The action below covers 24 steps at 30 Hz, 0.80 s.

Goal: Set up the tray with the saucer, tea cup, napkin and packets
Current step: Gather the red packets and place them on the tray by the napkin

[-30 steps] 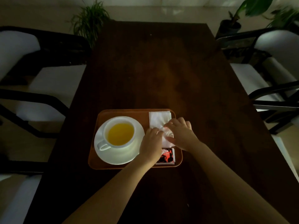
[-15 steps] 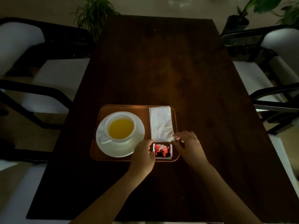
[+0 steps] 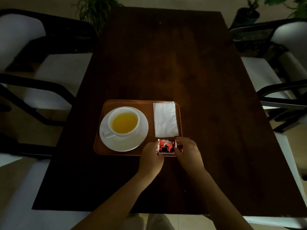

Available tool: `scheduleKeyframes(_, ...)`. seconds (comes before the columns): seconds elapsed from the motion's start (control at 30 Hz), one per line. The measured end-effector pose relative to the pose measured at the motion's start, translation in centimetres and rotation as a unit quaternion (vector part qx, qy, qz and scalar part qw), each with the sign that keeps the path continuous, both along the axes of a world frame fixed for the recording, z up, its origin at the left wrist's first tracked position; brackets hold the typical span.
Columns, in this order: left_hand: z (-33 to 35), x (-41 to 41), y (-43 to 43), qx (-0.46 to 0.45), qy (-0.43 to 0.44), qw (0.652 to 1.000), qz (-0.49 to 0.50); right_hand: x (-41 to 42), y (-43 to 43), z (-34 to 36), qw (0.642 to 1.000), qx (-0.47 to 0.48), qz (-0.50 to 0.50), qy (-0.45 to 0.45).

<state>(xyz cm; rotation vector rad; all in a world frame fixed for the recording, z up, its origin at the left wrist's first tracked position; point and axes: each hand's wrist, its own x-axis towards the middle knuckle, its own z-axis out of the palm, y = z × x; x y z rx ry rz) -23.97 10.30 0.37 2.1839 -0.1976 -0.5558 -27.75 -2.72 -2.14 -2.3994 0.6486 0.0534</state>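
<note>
Hands: packets (image 3: 166, 146) are pinched from both sides by left hand (image 3: 152, 156) and right hand (image 3: 188, 152).
Risk: packets could be nudged off the tray (image 3: 123, 102) edge.

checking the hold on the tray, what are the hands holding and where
Both hands pinch the red-and-black printed packet: left hand on its left edge, right hand on its right edge.

The dark wooden table (image 3: 191, 67) in front of me carries only one thing directly: an orange-brown tray (image 3: 126, 103), set close to my near edge and a little left of the middle, long side toward me
</note>
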Motion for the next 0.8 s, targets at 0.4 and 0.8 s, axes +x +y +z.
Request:
scheduleKeyframes(0.4,3.6,2.2,9.3,-0.083,-0.065,0.946,0.307,6.8,2.5,5.0,0.967,0.216,0.117,-0.067)
scheduleKeyframes(0.8,2.4,7.4,11.6,-0.141,0.099,0.942,0.288,10.2,6.6,4.9,0.945,0.317,0.078,0.002)
